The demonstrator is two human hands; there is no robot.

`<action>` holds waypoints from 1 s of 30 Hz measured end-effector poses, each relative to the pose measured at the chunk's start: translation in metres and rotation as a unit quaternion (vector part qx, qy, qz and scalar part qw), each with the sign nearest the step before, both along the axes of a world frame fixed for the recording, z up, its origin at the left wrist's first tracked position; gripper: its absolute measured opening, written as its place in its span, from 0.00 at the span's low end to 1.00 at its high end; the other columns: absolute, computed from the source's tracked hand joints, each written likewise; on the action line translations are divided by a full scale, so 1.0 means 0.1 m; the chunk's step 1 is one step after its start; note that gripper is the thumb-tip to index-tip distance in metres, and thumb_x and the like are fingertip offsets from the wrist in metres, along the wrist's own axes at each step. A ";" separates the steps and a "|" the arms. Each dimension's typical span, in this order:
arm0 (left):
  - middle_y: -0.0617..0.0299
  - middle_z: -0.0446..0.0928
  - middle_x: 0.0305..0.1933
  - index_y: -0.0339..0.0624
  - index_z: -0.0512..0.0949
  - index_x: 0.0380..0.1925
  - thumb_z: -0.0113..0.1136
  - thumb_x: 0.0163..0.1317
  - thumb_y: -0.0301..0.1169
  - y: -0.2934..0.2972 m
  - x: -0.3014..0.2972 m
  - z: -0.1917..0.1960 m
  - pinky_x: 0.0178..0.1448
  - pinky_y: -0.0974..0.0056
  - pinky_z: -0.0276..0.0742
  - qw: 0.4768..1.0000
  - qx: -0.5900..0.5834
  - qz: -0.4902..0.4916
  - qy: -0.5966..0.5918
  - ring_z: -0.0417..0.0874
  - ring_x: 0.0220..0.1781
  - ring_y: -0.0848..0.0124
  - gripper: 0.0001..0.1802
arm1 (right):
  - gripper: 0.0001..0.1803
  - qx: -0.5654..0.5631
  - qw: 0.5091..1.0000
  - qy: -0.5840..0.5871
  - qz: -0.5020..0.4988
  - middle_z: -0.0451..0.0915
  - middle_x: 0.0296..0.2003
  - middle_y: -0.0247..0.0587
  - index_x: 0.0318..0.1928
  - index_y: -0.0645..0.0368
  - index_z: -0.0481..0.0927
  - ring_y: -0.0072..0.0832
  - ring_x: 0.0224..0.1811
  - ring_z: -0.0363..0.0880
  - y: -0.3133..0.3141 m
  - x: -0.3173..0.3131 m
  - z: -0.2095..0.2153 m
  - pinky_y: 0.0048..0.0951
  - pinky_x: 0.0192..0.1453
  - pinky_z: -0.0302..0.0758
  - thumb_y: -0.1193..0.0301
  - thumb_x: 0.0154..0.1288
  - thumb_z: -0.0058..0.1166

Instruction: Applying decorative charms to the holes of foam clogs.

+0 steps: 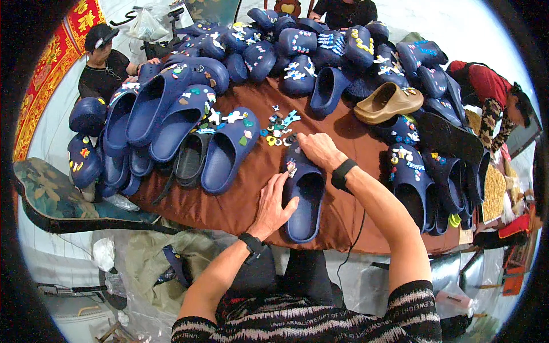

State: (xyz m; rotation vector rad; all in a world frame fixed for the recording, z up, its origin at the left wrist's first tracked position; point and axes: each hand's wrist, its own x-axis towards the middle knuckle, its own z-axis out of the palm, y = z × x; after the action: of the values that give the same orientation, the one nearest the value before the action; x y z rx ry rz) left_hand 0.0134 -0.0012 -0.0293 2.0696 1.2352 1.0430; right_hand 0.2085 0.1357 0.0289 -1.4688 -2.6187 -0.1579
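A dark blue clog [305,208] lies in front of me on the brown cloth, its heel toward me. My left hand [271,207] holds its left side, with the thumb over the rim of the opening and the fingers along the outside. A small pale charm [291,168] sits on the clog's upper by those fingertips. My right hand [321,151] is on the toe end, fingers bent and closed together; whatever they pinch is hidden. Just beyond the toe lies a loose pile of small charms [277,127], white, yellow, green, blue and black.
Decorated blue clogs [231,150] crowd the left, a black clog [192,158] among them. More clogs [409,180] stand at right, under a tan clog [389,103]. A heap [297,74] fills the far side. Three people [106,68] are around the table. A cable [355,240] hangs over the near edge.
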 end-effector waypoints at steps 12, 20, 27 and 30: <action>0.45 0.64 0.68 0.39 0.61 0.69 0.61 0.61 0.39 0.01 0.03 0.01 0.71 0.48 0.60 1.000 0.020 0.002 -0.005 0.65 0.70 0.48 0.38 | 0.20 -0.192 0.970 0.144 -0.028 0.83 0.40 0.63 0.48 0.64 0.73 0.56 0.47 0.82 0.14 0.23 0.12 0.54 0.49 0.77 0.62 0.64 0.58; 0.43 0.62 0.70 0.37 0.59 0.70 0.59 0.63 0.39 -0.04 0.00 0.00 0.74 0.49 0.57 1.000 0.001 0.009 0.010 0.62 0.73 0.47 0.38 | 0.09 -0.029 0.995 0.093 -0.031 0.83 0.27 0.59 0.41 0.62 0.73 0.55 0.31 0.84 -0.08 0.06 0.00 0.54 0.35 0.79 0.70 0.68 0.45; 0.43 0.62 0.70 0.37 0.60 0.70 0.58 0.63 0.38 -0.04 0.05 0.01 0.74 0.49 0.57 1.000 0.000 0.014 -0.007 0.63 0.72 0.46 0.37 | 0.10 -0.031 0.968 0.233 -0.085 0.81 0.31 0.64 0.38 0.63 0.74 0.61 0.36 0.81 0.02 0.22 -0.21 0.58 0.40 0.76 0.69 0.69 0.45; 0.43 0.62 0.70 0.37 0.60 0.69 0.58 0.63 0.36 -0.03 0.06 0.01 0.73 0.49 0.58 1.000 0.005 0.017 -0.008 0.63 0.71 0.46 0.36 | 0.14 -0.039 0.914 0.390 -0.104 0.81 0.34 0.64 0.37 0.67 0.78 0.60 0.40 0.81 0.05 0.33 -0.27 0.52 0.44 0.76 0.67 0.71 0.46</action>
State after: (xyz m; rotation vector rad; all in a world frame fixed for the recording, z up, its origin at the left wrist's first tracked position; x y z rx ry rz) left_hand 0.0191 -0.0040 -0.0285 2.0502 1.2636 1.0807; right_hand 0.2411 0.1410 0.0019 -1.4290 -1.8401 0.4318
